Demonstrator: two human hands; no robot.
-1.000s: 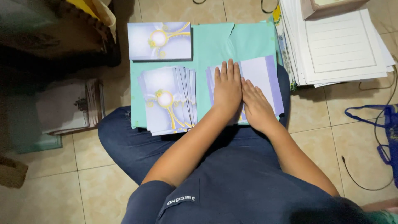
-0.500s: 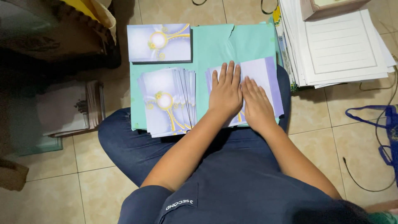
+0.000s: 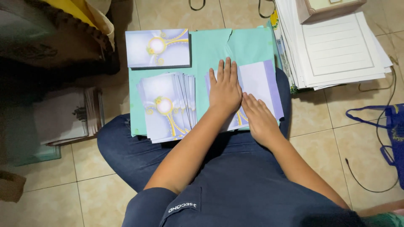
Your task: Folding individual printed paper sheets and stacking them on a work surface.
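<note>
While my left hand [image 3: 225,90] and right hand [image 3: 259,117] press flat and open on the card [image 3: 259,82], gripping nothing, a fanned stack [image 3: 168,107] lies just left, seemingly done; one card [image 3: 158,48] sits beyond it.

I see few packages or labels from the head cam. A cardboard box [image 3: 326,8], tan w/ a pale greenish top, sits at the top right edge on a stack of white sheets; it's partly cut off by the frame. A small white printed label [image 3: 182,207] shows on the person's dark blue shirt, bottom centre. At far left, a brown box corner [image 3: 10,185] rests on the tiled floor, mostly out of frame. No signs or screens.
</note>
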